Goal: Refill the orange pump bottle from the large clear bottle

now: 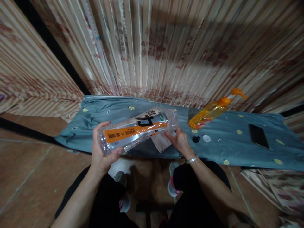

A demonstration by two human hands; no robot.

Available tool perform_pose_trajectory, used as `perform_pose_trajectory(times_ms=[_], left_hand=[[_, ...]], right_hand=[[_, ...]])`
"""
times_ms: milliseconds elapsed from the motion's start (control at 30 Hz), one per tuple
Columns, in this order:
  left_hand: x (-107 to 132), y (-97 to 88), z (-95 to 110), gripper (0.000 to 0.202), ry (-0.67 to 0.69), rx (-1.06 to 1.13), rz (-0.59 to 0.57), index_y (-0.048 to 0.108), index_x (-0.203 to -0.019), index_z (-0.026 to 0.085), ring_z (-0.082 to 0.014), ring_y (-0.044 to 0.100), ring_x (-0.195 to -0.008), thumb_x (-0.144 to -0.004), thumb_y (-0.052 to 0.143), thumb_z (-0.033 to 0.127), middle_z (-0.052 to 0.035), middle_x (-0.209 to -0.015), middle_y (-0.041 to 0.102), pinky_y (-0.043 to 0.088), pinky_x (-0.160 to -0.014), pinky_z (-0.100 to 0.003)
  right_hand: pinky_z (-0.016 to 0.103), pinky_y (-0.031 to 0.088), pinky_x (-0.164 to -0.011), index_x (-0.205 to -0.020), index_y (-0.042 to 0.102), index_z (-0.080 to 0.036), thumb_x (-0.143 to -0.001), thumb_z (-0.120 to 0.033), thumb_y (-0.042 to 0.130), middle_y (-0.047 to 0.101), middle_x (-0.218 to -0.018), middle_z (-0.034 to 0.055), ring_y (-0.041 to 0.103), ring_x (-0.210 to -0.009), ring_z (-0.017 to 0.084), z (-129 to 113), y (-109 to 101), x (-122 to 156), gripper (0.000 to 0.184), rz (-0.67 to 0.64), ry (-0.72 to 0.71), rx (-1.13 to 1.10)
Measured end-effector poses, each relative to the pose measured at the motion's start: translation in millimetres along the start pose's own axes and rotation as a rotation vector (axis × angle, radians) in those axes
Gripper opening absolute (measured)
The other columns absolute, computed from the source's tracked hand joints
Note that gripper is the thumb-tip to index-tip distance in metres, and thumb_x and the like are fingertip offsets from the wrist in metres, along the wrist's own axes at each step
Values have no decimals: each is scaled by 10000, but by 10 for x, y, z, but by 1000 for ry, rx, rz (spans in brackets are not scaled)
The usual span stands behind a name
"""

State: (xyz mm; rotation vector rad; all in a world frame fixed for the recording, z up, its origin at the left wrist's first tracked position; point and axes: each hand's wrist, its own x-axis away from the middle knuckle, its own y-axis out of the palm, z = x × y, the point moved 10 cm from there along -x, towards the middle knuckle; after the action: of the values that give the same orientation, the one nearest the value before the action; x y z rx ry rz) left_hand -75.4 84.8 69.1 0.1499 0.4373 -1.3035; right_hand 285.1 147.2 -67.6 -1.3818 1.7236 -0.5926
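Observation:
A large clear plastic bottle (139, 128) with a silver and orange label is held tilted above the cloth, its neck toward the right. My left hand (101, 153) is wrapped around its base end, thumb on the near side. At the neck end, my right hand (180, 142) has its thumb and fingers against the bottle; part of the fingers is hidden behind it. Below the bottle lies a folded white tissue or cloth (161, 143). Right of my right hand are a small black piece (196, 139) and a white round piece (206, 138).
A blue-green patterned cloth (230, 148) covers the narrow table. An orange pump bottle (210, 112) with amber liquid stands at the back, and a black phone (258, 136) lies at the right. Pleated curtains (154, 57) hang behind. Dark poles (54, 47) run along the left.

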Motion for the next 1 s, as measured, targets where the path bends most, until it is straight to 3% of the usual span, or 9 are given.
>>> perform_pose_trajectory(times_ms=[200,433,567,833,1000], left_hand=[[4,-11,-8,812,0,33,33,620,-1192,253,-305,727,-793,-571,944,663,-55,-958,712,635,-661,-470],[-1,48,-25,772,-6,0,-54,616,-1231,240,-323,747,-891,-650,914,654,-58,-1051,692,643,-746,-501],[-10,10,-41,821,-8,11,31,617,-1184,236,-297,700,-795,-582,933,696,-60,-965,679,624,-677,-463],[-29,62,-41,898,-48,15,12,572,-1229,242,-272,669,-829,-560,923,727,-43,-1008,624,592,-712,-409],[-31,76,-6,887,-44,20,18,576,-1203,242,-270,671,-841,-553,920,736,-39,-1008,628,589,-728,-397]], right_hand=[[465,666,-877,-1330,614,-148,-1008,-575,681,842,-1153,217,830,-1044,366,-23,-12,2,539,4,-8,4],[463,661,-854,-1297,619,-146,-986,-578,703,845,-1119,219,832,-1018,375,3,15,-13,539,-21,17,13],[475,656,-857,-1317,615,-155,-982,-567,714,844,-1121,214,834,-1016,382,19,16,-16,540,-9,28,9],[498,654,-860,-1328,627,-135,-964,-587,714,837,-1147,239,823,-1038,403,49,32,-24,586,-7,47,-17],[442,643,-790,-1263,643,-129,-940,-631,727,835,-1020,207,823,-951,388,51,-20,-51,603,-12,68,-7]])
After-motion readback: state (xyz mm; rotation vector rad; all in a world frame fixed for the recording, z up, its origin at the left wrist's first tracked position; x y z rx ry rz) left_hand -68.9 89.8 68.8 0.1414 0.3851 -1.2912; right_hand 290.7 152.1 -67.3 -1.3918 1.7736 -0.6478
